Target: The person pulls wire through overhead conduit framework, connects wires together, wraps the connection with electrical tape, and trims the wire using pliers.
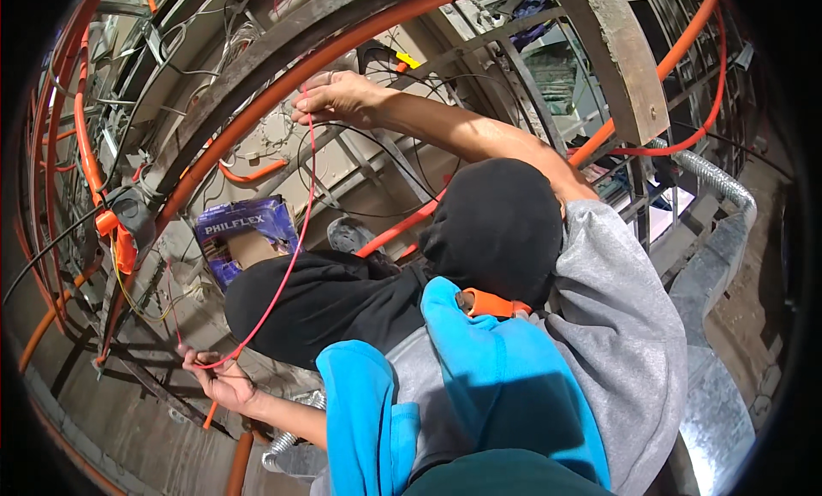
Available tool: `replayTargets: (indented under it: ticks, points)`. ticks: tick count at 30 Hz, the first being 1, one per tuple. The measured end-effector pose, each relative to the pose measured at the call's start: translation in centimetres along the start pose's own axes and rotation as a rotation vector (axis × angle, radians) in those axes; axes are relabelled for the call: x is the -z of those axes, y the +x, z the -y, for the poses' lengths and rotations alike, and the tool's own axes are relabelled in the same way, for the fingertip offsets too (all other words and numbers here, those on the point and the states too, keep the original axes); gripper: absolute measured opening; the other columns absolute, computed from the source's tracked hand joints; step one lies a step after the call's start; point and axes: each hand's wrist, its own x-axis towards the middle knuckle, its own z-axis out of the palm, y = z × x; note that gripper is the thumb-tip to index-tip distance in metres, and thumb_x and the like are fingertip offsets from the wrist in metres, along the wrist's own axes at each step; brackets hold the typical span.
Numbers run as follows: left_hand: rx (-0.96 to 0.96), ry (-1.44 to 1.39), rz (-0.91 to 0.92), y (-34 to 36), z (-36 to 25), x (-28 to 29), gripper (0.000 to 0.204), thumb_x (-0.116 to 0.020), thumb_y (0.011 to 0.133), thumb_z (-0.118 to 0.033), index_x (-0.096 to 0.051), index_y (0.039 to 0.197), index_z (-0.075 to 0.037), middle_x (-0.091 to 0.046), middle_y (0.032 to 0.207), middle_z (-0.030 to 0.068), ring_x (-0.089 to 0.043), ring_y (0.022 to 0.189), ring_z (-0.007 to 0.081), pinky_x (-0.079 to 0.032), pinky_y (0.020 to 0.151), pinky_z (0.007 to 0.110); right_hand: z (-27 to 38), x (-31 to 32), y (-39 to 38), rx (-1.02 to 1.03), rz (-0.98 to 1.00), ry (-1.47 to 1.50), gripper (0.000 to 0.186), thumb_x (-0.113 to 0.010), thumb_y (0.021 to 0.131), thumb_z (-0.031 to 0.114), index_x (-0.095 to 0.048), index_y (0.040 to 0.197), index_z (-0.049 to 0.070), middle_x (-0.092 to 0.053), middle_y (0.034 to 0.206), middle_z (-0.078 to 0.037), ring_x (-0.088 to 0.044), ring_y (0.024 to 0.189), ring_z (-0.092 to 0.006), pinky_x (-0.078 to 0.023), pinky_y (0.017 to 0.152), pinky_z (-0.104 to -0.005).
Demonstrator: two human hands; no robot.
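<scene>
My right hand (pixel 334 98) is raised at upper centre, its fingers pinched on a thin red wire (pixel 300 239). The wire hangs down in a curve to my left hand (pixel 224 383) at lower left, which grips it with curled fingers. A thinner yellow wire (pixel 137 303) hangs above my left hand beside a bundle of orange conduit (pixel 116 235). Black cables loop just below my right hand. A purple cardboard box (pixel 231 252) with a torn opening sits left of centre. Black cloth (pixel 488 222) and a light blue cloth (pixel 514 385) fill much of the middle and lower view.
Metal framing (pixel 616 59) and long orange pipes (pixel 685 38) cross overhead and along both sides. A small yellow object (pixel 407 60) lies beyond my right hand. A flexible silver duct (pixel 711 175) and a sheet-metal duct (pixel 715 402) run down the right side.
</scene>
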Motion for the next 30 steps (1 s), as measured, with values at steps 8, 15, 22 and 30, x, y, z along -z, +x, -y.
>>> replayTargets:
  ticks: [8,15,22,30]
  points:
    - [-0.408,1.356,-0.689,0.6,1.2,-5.5,0.045,-0.066,0.1,-0.023,-0.056,0.135,0.003,-0.061,0.13,0.0156,-0.06,0.12,0.023,-0.053,0.097,0.035,-0.8,0.4,-0.1,-0.085,0.042,0.02,0.023,-0.071,0.088,-0.004,-0.059,0.106,-0.011,-0.068,0.103,-0.02,-0.072,0.1,-0.0286,-0.063,0.09,-0.0337]
    - [-0.457,1.963,0.241,0.3,10.1,-18.8,0.03,-0.065,0.098,-0.01,-0.065,0.127,-0.002,-0.062,0.132,0.0138,-0.057,0.124,0.0257,-0.044,0.106,0.038,0.0,1.6,0.6,-0.082,0.065,0.074,0.018,-0.072,0.09,0.0,-0.061,0.102,-0.009,-0.069,0.102,-0.018,-0.072,0.099,-0.0267,-0.063,0.09,-0.0297]
    - [-0.45,1.985,0.481,1.5,13.4,-18.1,0.015,-0.076,0.086,-0.008,-0.074,0.1,-0.004,-0.069,0.097,0.0079,-0.058,0.114,0.0329,-0.041,0.105,0.046,2.8,0.7,0.3,-0.027,0.088,-0.04,0.019,-0.069,0.095,0.01,-0.064,0.105,-0.007,-0.068,0.095,-0.011,-0.072,0.092,-0.0213,-0.062,0.09,-0.0294]
    - [-0.455,1.931,0.469,2.5,13.8,-17.8,0.007,-0.076,0.087,-0.008,-0.071,0.088,-0.002,-0.067,0.089,0.0072,-0.059,0.107,0.0319,-0.045,0.098,0.044,-0.9,2.3,-6.6,-0.208,0.035,-0.983,0.098,-0.078,0.082,0.058,-0.042,0.147,-0.005,-0.062,0.115,-0.013,-0.06,0.095,-0.0177,-0.05,0.085,-0.0307]
